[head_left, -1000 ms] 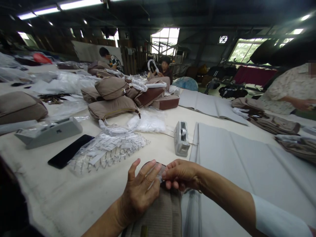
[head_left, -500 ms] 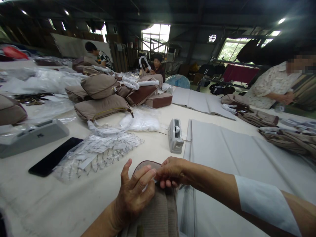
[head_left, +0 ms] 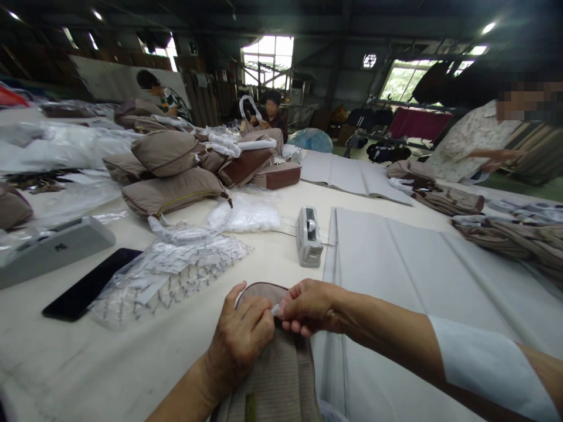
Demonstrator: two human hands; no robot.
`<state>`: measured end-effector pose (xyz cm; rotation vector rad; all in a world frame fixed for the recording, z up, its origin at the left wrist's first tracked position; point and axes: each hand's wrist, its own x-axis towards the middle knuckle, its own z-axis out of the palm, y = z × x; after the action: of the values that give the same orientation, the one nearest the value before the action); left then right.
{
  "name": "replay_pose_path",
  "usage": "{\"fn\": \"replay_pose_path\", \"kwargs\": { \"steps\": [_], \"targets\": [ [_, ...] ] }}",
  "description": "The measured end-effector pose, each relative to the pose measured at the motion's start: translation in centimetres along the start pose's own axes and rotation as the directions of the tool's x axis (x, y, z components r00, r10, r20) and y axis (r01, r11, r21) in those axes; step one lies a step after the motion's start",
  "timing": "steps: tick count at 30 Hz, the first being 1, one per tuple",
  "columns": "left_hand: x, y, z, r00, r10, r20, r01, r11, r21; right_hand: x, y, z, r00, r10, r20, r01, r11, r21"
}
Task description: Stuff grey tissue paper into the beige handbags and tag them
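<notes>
A flat taupe fabric piece [head_left: 275, 381] with a rounded far end lies on the table right in front of me. My left hand [head_left: 241, 340] rests on top of it with the fingers curled down against the cloth. My right hand [head_left: 308, 306] meets it from the right, fingers pinched on a small pale bit at the top of the fabric piece; I cannot make out what that bit is. The two hands touch at the fingertips.
A grey tape dispenser [head_left: 308, 237] stands just beyond my hands. Grey paper sheets [head_left: 417, 264] cover the table's right side. A black phone [head_left: 85, 291], a plastic bag of printed tags [head_left: 176, 264] and a grey box [head_left: 53, 251] lie left. Taupe cushions [head_left: 173, 190] pile further back. Other people work around the table.
My left fingers, spread a second ago, have curled down onto the fabric piece. My view has shifted a little to the right. The person at the far right has raised an arm.
</notes>
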<state>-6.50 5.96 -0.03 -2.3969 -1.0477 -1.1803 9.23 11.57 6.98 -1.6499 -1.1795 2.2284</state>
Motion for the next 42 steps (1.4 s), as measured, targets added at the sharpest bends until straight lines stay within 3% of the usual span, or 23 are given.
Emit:
{"fn": "replay_pose_path", "kwargs": {
  "steps": [3, 13, 17, 20, 25, 31, 35, 37, 39, 41, 42],
  "targets": [
    [-0.1, 0.0, 0.1, 1.0, 0.015, -0.001, -0.015, 1.0, 0.023, -0.9, 0.5, 0.5, 0.998, 0.019, -0.056, -0.017, 0.999, 0.034],
    [0.6, 0.4, 0.1, 1.0, -0.002, -0.024, 0.001, 0.999, -0.048, -2.7, 2.4, 2.6, 0.982, -0.057, -0.182, 0.116, 0.934, 0.337],
    [0.1, 0.6, -0.1, 0.994, -0.098, 0.043, 0.104, 0.981, -0.163, -2.5, 3.7, 3.5, 0.973, -0.1, -0.208, 0.175, 0.907, 0.384],
    [-0.4, 0.5, -0.5, 0.955, -0.222, 0.194, 0.268, 0.927, -0.261, -1.7, 4.8, 3.6, 0.962, -0.153, -0.224, 0.232, 0.894, 0.383],
    [0.0, 0.3, -1.3, 0.81, -0.36, 0.463, 0.543, 0.758, -0.361, -0.4, 6.2, 3.6, 0.939, -0.257, -0.231, 0.328, 0.871, 0.366],
    [1.4, 0.2, -2.1, 0.725, -0.37, 0.581, 0.616, 0.725, -0.309, -0.2, 6.5, 4.0, 0.911, -0.324, -0.256, 0.387, 0.886, 0.254],
    [2.3, -0.1, -2.9, 0.619, -0.384, 0.685, 0.723, 0.62, -0.305, 0.4, 6.6, 4.4, 0.898, -0.366, -0.243, 0.412, 0.894, 0.175],
    [2.4, -0.3, -3.1, 0.509, -0.414, 0.755, 0.831, 0.464, -0.306, 0.8, 6.7, 4.5, 0.884, -0.41, -0.226, 0.441, 0.891, 0.109],
    [2.3, -0.5, -2.9, 0.371, -0.426, 0.825, 0.927, 0.215, -0.306, 1.1, 6.9, 4.6, 0.863, -0.46, -0.209, 0.471, 0.882, 0.006],
    [2.0, -0.6, -2.7, 0.249, -0.423, 0.871, 0.956, -0.037, -0.291, 1.3, 7.0, 4.4, 0.811, -0.547, -0.208, 0.514, 0.835, -0.195],
    [1.8, -0.6, -2.6, 0.197, -0.418, 0.887, 0.951, -0.139, -0.277, 1.3, 7.1, 4.3, 0.762, -0.613, -0.21, 0.529, 0.776, -0.344]
  ]
}}
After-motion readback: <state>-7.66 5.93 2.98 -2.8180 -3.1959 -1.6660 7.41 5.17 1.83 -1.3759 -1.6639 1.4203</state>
